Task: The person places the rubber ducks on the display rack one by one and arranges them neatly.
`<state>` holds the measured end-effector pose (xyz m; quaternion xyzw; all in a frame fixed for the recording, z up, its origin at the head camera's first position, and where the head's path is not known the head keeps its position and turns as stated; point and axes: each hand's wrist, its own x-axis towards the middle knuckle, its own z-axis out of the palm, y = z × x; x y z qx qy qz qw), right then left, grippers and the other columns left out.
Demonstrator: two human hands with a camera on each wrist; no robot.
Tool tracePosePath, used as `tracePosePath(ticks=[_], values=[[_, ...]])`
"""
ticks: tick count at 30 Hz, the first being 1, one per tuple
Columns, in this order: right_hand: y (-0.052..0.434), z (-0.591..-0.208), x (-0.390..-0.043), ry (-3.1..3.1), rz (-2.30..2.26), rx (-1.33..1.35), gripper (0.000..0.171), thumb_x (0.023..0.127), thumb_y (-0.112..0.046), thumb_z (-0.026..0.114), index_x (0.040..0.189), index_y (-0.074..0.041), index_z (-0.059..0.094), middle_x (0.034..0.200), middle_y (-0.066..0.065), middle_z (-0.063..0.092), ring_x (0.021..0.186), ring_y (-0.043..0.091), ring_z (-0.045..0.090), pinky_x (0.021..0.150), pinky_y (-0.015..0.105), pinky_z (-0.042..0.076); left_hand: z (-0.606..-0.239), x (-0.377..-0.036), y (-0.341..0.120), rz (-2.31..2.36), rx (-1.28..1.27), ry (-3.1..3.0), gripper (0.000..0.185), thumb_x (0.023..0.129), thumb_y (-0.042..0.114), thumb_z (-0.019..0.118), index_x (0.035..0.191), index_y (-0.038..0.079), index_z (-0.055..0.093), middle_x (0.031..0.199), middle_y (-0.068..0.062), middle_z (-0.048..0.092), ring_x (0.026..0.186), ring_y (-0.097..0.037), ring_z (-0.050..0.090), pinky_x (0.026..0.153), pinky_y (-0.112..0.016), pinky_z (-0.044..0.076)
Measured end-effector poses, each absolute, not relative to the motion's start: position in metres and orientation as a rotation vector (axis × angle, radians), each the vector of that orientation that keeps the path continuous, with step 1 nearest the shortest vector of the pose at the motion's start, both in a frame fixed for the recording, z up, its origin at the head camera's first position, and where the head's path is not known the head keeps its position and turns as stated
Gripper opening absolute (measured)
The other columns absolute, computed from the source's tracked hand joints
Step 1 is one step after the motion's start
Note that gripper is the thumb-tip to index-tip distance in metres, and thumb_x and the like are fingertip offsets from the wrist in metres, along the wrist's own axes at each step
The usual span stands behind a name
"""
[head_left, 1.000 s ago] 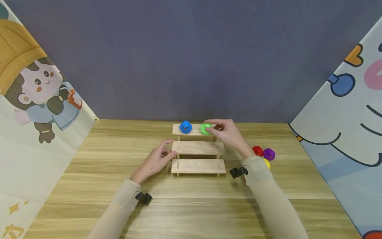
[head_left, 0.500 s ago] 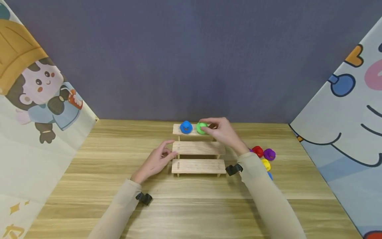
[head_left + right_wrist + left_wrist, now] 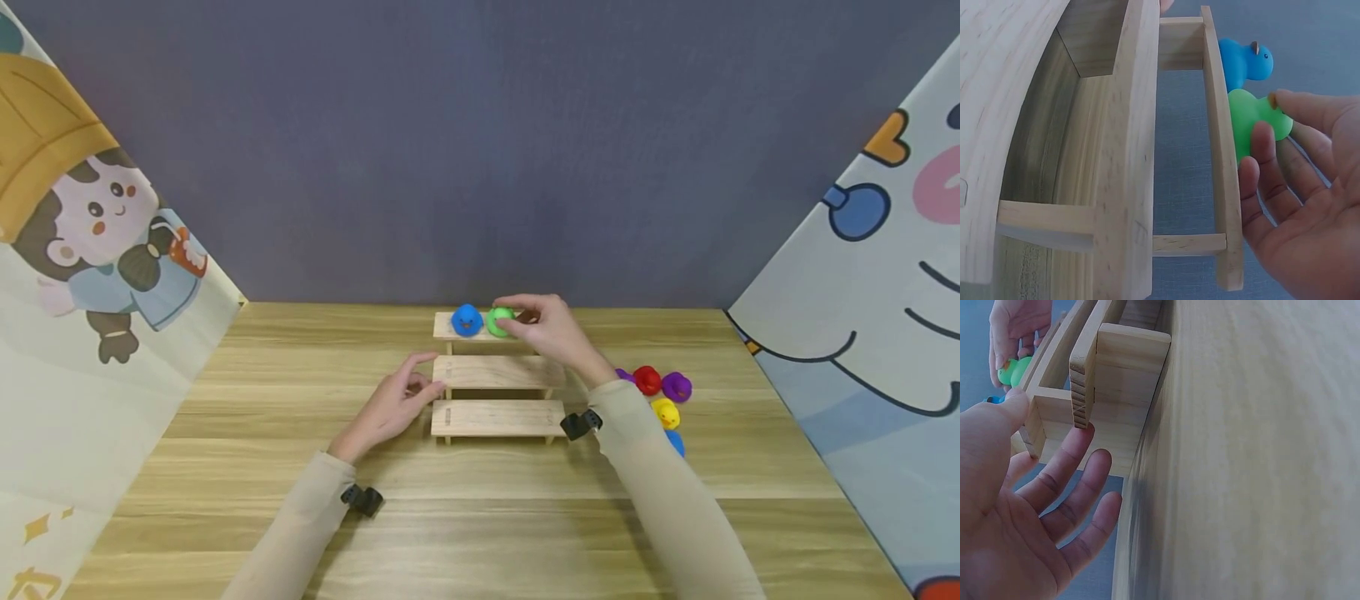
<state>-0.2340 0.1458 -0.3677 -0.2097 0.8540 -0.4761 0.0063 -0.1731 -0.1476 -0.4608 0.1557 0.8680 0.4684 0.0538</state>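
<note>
A three-step wooden display stand [image 3: 498, 418] stands on the table. My right hand [image 3: 551, 333] pinches a green rubber duck [image 3: 501, 322] on the top step. In the right wrist view, the thumb is at the green duck's [image 3: 1247, 115] beak and fingers lie along its side. Just left of it sits a blue rubber duck [image 3: 467, 320], very close or touching. My left hand [image 3: 388, 406] holds the stand's left end, thumb and index finger either side of the middle board. In the left wrist view, other fingers of the left hand [image 3: 1029, 531] extend loosely below.
Right of the stand, partly behind the right sleeve, lie a red duck [image 3: 647, 380], a purple duck [image 3: 677, 387], a yellow duck [image 3: 665, 412], a blue duck [image 3: 676, 442] and another purple one. A dark wall [image 3: 480, 167] rises behind the table.
My right hand has slid the green duck leftward along the top step, closer to the blue duck. More of the ducks at right show past the sleeve. The left hand stays put.
</note>
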Motion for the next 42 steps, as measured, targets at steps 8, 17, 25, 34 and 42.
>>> tracePosePath(ticks=[8,17,25,34,42], values=[[0.1458,-0.3663,-0.2336,2.672,-1.49,-0.654,0.035,0.1,-0.023,0.077,0.134,-0.012,0.075,0.12,0.011,0.079,0.089,0.026,0.072,0.071,0.033,0.057,-0.4608,-0.174,-0.1474,1.414,0.475,2.641,0.063,0.109,0.042,0.061,0.162,0.017,0.04,0.104,0.001,0.076,0.102,-0.016,0.069,0.102,-0.048,0.055],[0.1467,-0.3698,-0.2352,2.676,-1.476,-0.672,0.035,0.101,-0.023,0.076,0.134,-0.01,0.075,0.114,0.009,0.08,0.087,0.025,0.071,0.067,0.029,0.056,-0.4601,-0.1732,-0.1477,1.416,0.469,2.636,0.062,0.109,0.041,0.061,0.162,0.015,0.04,0.103,0.0,0.076,0.1,-0.016,0.069,0.1,-0.047,0.056],[0.1463,-0.3701,-0.2342,2.678,-1.479,-0.675,0.033,0.101,-0.022,0.075,0.133,-0.012,0.075,0.111,0.01,0.079,0.087,0.033,0.07,0.065,0.028,0.053,-0.4603,-0.1732,-0.1474,1.416,0.464,2.634,0.063,0.109,0.042,0.062,0.162,0.016,0.04,0.103,-0.001,0.076,0.101,-0.015,0.069,0.099,-0.045,0.056],[0.1453,-0.3708,-0.2338,2.684,-1.482,-0.664,0.033,0.101,-0.022,0.074,0.133,-0.014,0.076,0.111,0.01,0.078,0.082,0.019,0.065,0.064,0.027,0.05,-0.4617,-0.1742,-0.1475,1.415,0.491,2.648,0.061,0.109,0.038,0.063,0.161,0.014,0.041,0.104,-0.004,0.078,0.102,-0.016,0.07,0.1,-0.048,0.056],[0.1449,-0.373,-0.2348,2.676,-1.491,-0.64,0.033,0.101,-0.021,0.074,0.133,-0.013,0.075,0.102,0.008,0.077,0.08,0.021,0.063,0.064,0.026,0.048,-0.4607,-0.1735,-0.1474,1.419,0.49,2.64,0.062,0.109,0.04,0.062,0.161,0.014,0.041,0.105,-0.003,0.078,0.102,-0.016,0.07,0.101,-0.05,0.056]])
